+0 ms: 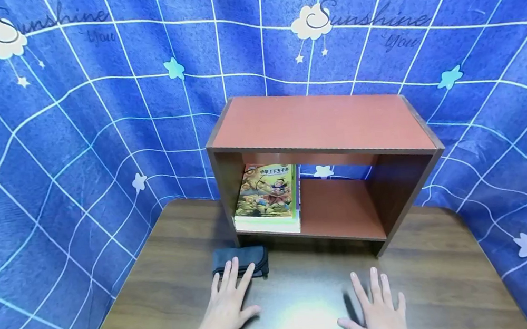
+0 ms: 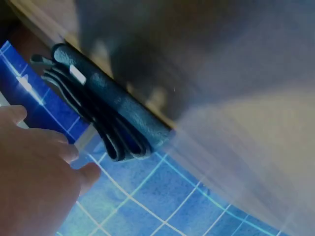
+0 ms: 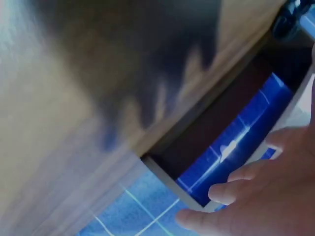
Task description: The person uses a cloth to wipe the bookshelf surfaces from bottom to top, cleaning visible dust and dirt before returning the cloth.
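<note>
My left hand (image 1: 224, 306) has its fingers spread, and the fingertips overlap the front of a black folded pouch (image 1: 241, 255) in the head view. In the left wrist view the pouch (image 2: 113, 101) shows its layered flap edges and a small pale tag, with the left hand (image 2: 39, 172) off to its side. My right hand (image 1: 378, 312) is spread over the table in front of the shelf's right end, holding nothing. Its shadow falls on the wood; in the right wrist view the right hand (image 3: 266, 187) has loosely extended fingers.
A small reddish-brown shelf (image 1: 326, 121) stands at the back of the wooden table (image 1: 170, 279). Inside, at its left, lies a stack of books (image 1: 268, 193) with a colourful illustrated cover on top. A blue curtain (image 1: 121, 120) with a white grid surrounds the table.
</note>
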Tool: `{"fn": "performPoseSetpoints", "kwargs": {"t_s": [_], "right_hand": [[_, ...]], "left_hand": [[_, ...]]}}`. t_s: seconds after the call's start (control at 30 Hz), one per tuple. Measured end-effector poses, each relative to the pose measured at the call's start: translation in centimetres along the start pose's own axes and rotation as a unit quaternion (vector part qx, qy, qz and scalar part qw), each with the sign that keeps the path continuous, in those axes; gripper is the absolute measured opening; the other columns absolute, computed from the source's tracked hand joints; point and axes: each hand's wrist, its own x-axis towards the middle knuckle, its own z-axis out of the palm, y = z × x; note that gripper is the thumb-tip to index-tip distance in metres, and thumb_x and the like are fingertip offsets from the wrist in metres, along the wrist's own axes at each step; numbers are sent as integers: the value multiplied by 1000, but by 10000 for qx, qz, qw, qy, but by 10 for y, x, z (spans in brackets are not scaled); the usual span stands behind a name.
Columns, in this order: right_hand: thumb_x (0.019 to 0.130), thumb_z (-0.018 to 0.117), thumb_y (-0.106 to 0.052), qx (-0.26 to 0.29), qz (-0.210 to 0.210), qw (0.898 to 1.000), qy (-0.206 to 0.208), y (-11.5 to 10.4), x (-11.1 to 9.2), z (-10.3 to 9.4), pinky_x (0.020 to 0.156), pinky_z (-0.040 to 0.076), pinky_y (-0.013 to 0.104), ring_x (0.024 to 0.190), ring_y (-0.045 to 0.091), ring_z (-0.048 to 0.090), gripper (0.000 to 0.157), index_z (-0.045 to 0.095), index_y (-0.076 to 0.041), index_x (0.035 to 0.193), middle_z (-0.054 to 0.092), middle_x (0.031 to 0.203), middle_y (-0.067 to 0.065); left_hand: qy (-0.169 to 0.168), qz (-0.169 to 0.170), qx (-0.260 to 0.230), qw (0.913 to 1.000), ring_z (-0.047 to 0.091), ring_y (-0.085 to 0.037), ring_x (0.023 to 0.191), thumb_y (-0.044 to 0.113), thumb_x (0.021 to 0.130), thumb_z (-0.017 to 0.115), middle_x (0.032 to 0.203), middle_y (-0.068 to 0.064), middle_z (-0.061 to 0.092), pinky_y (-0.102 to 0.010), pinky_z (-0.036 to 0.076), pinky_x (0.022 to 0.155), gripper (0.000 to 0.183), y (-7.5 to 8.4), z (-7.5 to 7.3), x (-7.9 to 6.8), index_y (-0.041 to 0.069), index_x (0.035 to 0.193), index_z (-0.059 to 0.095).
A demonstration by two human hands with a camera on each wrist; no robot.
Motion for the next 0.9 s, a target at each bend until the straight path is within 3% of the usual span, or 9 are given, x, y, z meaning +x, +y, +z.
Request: {"fn": "performPoseSetpoints", "kwargs": {"t_s": [0.1, 0.2, 0.33, 0.43, 0.47, 0.53, 0.67, 0.77, 0.9], "right_hand": [[76, 71, -50, 489, -194, 9954, 800, 9, 13, -19, 93, 22, 68, 128, 47, 31, 80, 42, -15, 143, 31, 143, 30], [76, 73, -24, 974, -566, 9731, 2009, 21, 34, -50, 89, 33, 62, 114, 48, 47, 58, 57, -4, 128, 47, 131, 29], [79, 62, -16, 1412, -851, 9184, 3597, 30, 69, -109, 93, 38, 51, 108, 44, 53, 38, 64, 3, 113, 58, 120, 24], [80, 61, -17, 1802, -849, 8745, 4423, 33, 96, -153, 99, 37, 37, 113, 37, 52, 42, 62, 3, 117, 58, 121, 21], [80, 61, -16, 1966, -791, 8658, 4533, 33, 104, -167, 99, 37, 32, 114, 34, 52, 44, 61, 0, 121, 57, 123, 18], [82, 63, -15, 2335, -545, 8641, 4426, 32, 119, -192, 96, 38, 24, 118, 24, 50, 49, 55, -8, 130, 53, 131, 10], [88, 61, -19, 2888, 26, 8866, 3612, 29, 146, -230, 95, 38, 21, 124, 9, 44, 57, 43, -27, 142, 40, 143, -7], [94, 54, -25, 3079, 18, 8939, 3257, 30, 167, -244, 102, 32, 25, 128, 8, 40, 39, 56, -21, 133, 47, 139, -5], [98, 47, -24, 3597, -109, 8683, 3415, 21, 182, -246, 95, 32, 19, 115, 8, 50, 33, 66, -1, 114, 64, 108, -2]], "left_hand": [[93, 107, 176, 9997, 23, -38, 136, 44, 74, 76, 149, -24, 24, -60, 19, 103, 91, -8, -1, 9, 19, 149, 31], [173, 225, 483, 9984, 36, -37, 128, 34, 70, 80, 140, -22, 39, -60, 24, 101, 86, -17, 0, 21, 15, 144, 40], [121, 320, 1022, 9942, 47, -34, 115, 32, 66, 82, 123, -17, 51, -56, 31, 97, 77, -28, 2, 37, 12, 134, 51], [2, 338, 1217, 9920, 50, -35, 106, 33, 65, 83, 116, -17, 52, -51, 39, 90, 72, -34, 4, 47, 11, 127, 55], [-36, 335, 1232, 9918, 50, -35, 103, 33, 65, 83, 114, -17, 52, -50, 41, 86, 70, -36, 5, 49, 11, 125, 55], [-110, 327, 1229, 9918, 51, -35, 98, 34, 66, 84, 111, -16, 51, -48, 45, 78, 66, -40, 7, 53, 13, 122, 56], [-58, 517, 1325, 9898, 52, -31, 91, 41, 67, 82, 106, -9, 51, -44, 48, 65, 59, -51, 13, 62, 18, 115, 57], [83, 871, 1438, 9857, 52, -27, 88, 42, 68, 80, 105, -5, 52, -41, 49, 61, 55, -60, 17, 68, 20, 114, 57], [-2, 1118, 1618, 9805, 53, -26, 90, 36, 71, 80, 106, -6, 52, -39, 50, 58, 55, -65, 20, 74, 19, 117, 55]]}}
